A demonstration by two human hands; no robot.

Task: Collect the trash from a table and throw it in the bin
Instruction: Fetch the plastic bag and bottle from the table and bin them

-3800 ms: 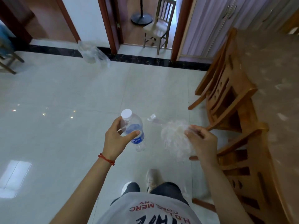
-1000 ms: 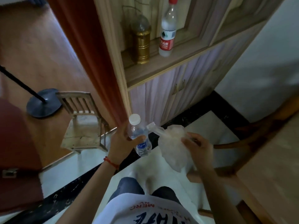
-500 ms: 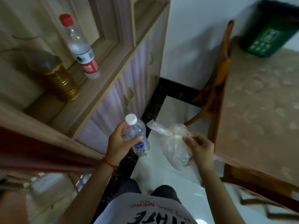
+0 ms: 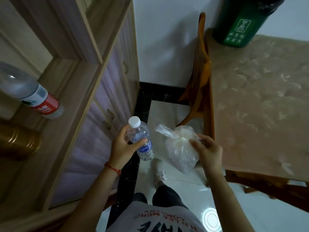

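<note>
Green plastic bin [image 4: 241, 22] has swung into view beyond your fingers, left hand [image 4: 122, 146] clamped on the clear water bottle [image 4: 142, 139], right hand [image 4: 208, 153] pinching the knotted translucent bag [image 4: 180, 149]: walk to it.

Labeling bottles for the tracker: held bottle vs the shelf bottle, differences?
The held bottle has a white cap and blue label; the shelf bottle has a red label, cap out of frame. The held one is in the left hand; the other stands on the wooden shelf. Both are clear plastic.
</note>
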